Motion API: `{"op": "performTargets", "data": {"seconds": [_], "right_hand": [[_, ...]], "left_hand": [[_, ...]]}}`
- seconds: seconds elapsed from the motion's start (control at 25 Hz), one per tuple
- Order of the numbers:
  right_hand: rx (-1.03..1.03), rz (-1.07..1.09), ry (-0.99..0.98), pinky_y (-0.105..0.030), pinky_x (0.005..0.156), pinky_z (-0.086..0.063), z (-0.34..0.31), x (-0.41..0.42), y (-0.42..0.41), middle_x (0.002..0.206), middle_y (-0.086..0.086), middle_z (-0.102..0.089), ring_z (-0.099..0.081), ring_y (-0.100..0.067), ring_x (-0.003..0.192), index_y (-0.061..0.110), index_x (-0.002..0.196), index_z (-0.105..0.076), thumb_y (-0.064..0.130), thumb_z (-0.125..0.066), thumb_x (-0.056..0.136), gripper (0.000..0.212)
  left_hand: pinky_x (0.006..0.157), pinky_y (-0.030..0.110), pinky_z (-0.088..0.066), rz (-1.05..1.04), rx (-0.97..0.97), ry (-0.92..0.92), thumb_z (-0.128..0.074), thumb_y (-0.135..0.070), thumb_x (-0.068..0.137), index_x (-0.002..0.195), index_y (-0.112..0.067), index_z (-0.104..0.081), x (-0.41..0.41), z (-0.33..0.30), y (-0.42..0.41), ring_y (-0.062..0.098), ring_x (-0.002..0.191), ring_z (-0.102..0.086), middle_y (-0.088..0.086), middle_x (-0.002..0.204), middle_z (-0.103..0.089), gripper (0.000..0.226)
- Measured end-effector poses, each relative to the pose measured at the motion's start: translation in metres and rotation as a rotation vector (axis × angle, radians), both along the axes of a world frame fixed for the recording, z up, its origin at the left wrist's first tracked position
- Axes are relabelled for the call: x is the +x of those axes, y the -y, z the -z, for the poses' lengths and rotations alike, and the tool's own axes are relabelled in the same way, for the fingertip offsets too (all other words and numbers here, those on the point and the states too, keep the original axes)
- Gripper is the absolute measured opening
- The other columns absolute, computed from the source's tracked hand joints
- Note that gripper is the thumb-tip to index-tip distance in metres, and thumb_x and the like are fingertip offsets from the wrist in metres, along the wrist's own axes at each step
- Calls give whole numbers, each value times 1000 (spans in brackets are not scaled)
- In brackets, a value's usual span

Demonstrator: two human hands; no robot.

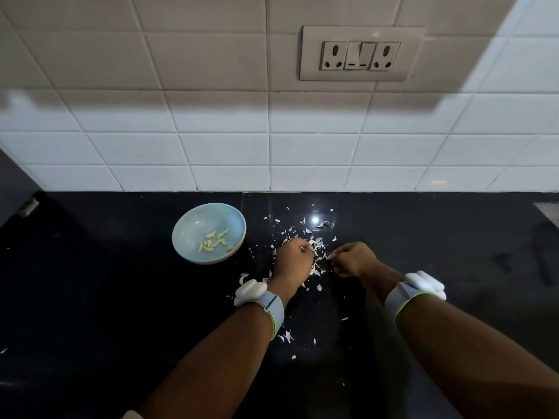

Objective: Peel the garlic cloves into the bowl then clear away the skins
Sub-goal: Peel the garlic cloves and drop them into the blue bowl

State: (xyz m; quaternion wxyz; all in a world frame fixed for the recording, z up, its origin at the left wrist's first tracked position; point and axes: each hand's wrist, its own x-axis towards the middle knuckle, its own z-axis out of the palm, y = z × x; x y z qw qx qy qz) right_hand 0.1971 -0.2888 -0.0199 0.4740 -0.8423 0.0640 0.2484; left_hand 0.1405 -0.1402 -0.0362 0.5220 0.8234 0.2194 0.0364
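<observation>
A pale blue bowl point(193, 219) stands on the black counter point(106, 282) left of my hands, with several peeled yellowish garlic cloves point(214, 241) inside. My left hand point(292, 261) is curled around a white garlic clove point(311, 243) that shows at its fingertips. My right hand point(352, 259) pinches a small scrap of skin at its fingertips, close to the left hand. White garlic skins point(317, 246) lie scattered around and under both hands, and further bits point(287, 336) lie near my left wrist.
The white tiled wall point(272, 146) rises right behind the counter, with a socket panel point(360, 54) high up. Both wrists wear grey bands with white pods. Bare black counter stretches left of the bowl and right of my right hand.
</observation>
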Motion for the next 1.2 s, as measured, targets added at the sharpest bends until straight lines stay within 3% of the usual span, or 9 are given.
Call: {"op": "performTargets", "data": {"seconds": [0.12,0.24,0.52,0.64,0.68,0.8,0.88,1.04,1.2], "right_hand": [[62,-11,-57,-19,44,-52,-2,3,6,70,-9,-62,-58,-10,46,5,82,-67,1,-62,99,18],[95,10,-103,-22,43,-53,-6,6,8,70,-13,-62,-58,-13,44,-2,86,-66,-4,-61,97,12],[-101,18,-10,-24,38,-51,-2,8,-11,66,-15,-60,-57,-17,39,3,75,-61,1,-66,93,18],[-307,-141,92,-41,67,-65,-5,5,-13,73,-12,-70,-70,-26,63,2,76,-67,8,-64,82,9],[-379,-197,125,-42,73,-64,-7,2,-14,76,-12,-73,-72,-29,70,3,78,-70,15,-60,75,16],[-497,-277,236,-33,75,-55,-12,-12,-15,91,-10,-72,-70,-32,87,10,90,-72,24,-60,74,24],[-433,-282,302,-35,77,-57,-8,-11,-13,90,-10,-74,-70,-30,87,13,87,-73,17,-63,84,11],[20,-73,242,-50,80,-63,4,-17,-10,73,-8,-75,-69,-21,67,18,78,-72,7,-75,83,12],[271,-30,263,-34,67,-59,-4,-31,-20,71,-5,-70,-67,-22,70,14,82,-71,-5,-76,84,20]], "left_hand": [[65,31,-53,-13,-67,-11,-58,-21,96,93,-18,-73,3,1,-2,13,63,-61,-1,78,-71,15],[68,39,-59,-25,-114,-22,-58,-22,95,86,-22,-71,4,0,-3,18,63,-63,3,78,-73,16],[71,45,-60,-51,-176,-24,-58,-20,92,85,-20,-72,8,3,-6,18,66,-64,4,75,-73,16],[71,44,-60,-45,-168,-22,-58,-22,93,84,-19,-72,7,4,-3,19,66,-63,3,74,-71,17],[71,43,-60,-41,-161,-24,-58,-22,94,84,-19,-72,6,3,-2,19,66,-63,3,75,-71,17],[69,42,-59,-29,-178,-21,-58,-22,94,87,-18,-72,2,0,0,19,66,-62,3,76,-70,17],[65,38,-57,-27,-204,-32,-57,-21,95,89,-18,-71,-1,-6,1,19,68,-61,2,78,-69,16],[41,18,-34,-19,-365,-71,-54,-11,99,91,-18,-66,-7,-15,-2,15,56,-52,3,75,-62,15],[41,18,-29,-35,-504,-77,-56,-10,101,91,-12,-65,-11,-22,-6,9,47,-49,3,70,-59,13]]}}
